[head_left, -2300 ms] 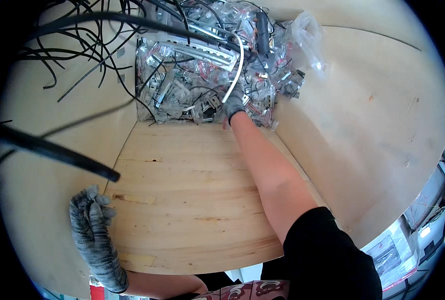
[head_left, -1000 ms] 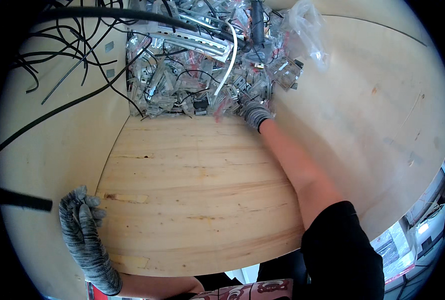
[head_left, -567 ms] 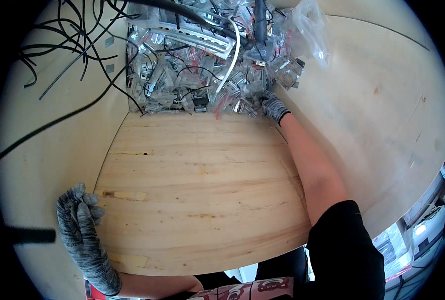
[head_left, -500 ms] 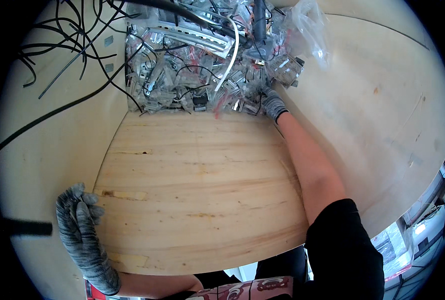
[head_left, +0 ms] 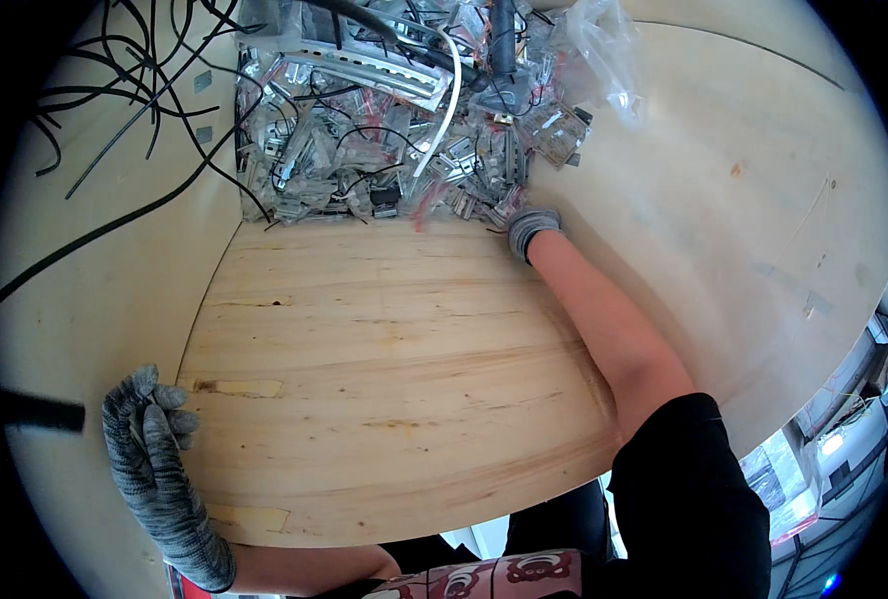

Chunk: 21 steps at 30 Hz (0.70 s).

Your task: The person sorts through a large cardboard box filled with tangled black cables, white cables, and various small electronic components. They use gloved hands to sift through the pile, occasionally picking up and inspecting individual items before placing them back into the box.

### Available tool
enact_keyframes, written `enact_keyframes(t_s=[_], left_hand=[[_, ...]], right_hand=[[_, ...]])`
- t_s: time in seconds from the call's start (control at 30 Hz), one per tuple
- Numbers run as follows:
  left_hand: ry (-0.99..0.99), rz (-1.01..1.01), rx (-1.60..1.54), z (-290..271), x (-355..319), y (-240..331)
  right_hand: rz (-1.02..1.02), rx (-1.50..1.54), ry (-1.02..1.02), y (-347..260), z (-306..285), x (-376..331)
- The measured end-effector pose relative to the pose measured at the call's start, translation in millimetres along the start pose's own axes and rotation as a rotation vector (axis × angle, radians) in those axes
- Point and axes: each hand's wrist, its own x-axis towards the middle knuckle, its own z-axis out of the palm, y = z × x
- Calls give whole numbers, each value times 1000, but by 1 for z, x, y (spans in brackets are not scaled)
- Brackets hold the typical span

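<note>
Black cables [head_left: 154, 98], upper left, could snag the bagged metal parts [head_left: 309, 160], upper centre, and spill them. The right hand [head_left: 535, 232] meets their lower-right edge, its grip hidden: I cannot tell what it holds. The left hand [head_left: 152, 429], lower left, is slack and half-curled. No writing is legible.

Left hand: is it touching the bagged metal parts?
No, the gloved left hand is by the left wooden panel, apart from the bagged metal parts.

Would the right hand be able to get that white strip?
Probably yes: the right hand is at the near edge of the pile, and nothing seems to cover the white strip's lower end.
</note>
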Motion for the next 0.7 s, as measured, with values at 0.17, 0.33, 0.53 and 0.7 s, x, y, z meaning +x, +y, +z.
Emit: enact_keyframes(t_s=[0.17,0.33,0.53,0.7], left_hand=[[-30,-14,26,-1,1,2],[-17,-27,46,1,0,6],[-25,-1,21,-1,3,2],[-31,-13,15,-2,-1,2]], right_hand=[[-138,467,416,-26,4,32],[-254,242,300,-60,13,22],[-618,282,592,-55,37,51],[-869,1208,235,-94,34,31]])
